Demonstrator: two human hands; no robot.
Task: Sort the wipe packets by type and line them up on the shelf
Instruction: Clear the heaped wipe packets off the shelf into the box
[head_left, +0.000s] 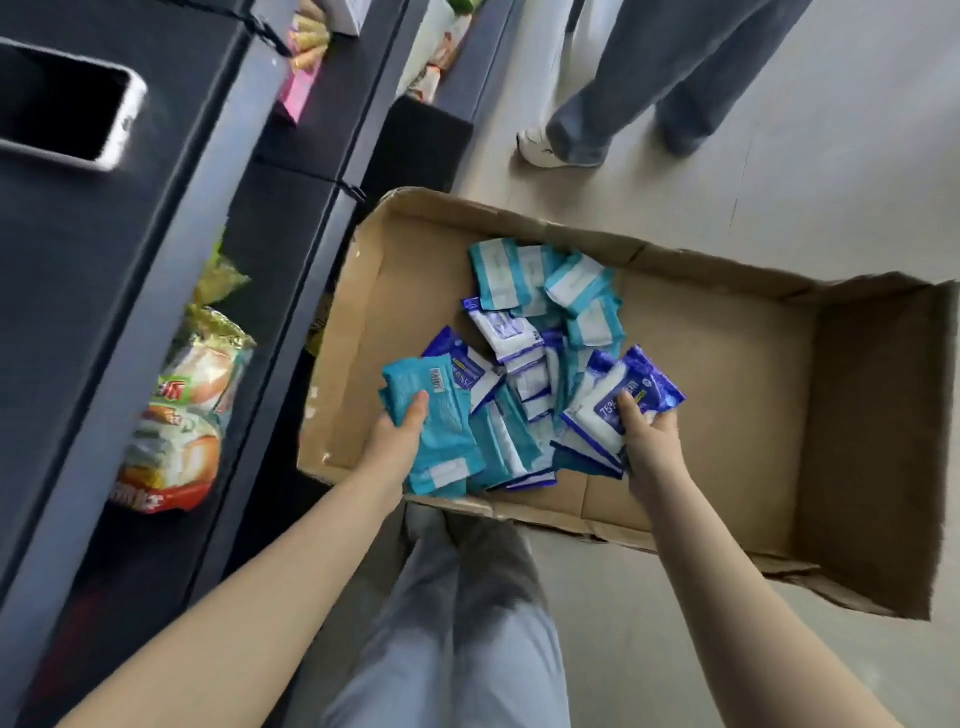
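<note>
left hand (402, 434) grips teal packets (441, 431), right hand (649, 436) grips blue packets (618, 400), over cardboard box (727, 364).

Bright even light, soft blur, warped edges

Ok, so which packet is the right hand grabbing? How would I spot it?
Find the big cardboard box on the floor, then the heap of wipe packets inside it. At the heap's near right edge, the right hand grips a dark blue and white packet printed with 75%. The left hand holds teal packets instead.
</note>
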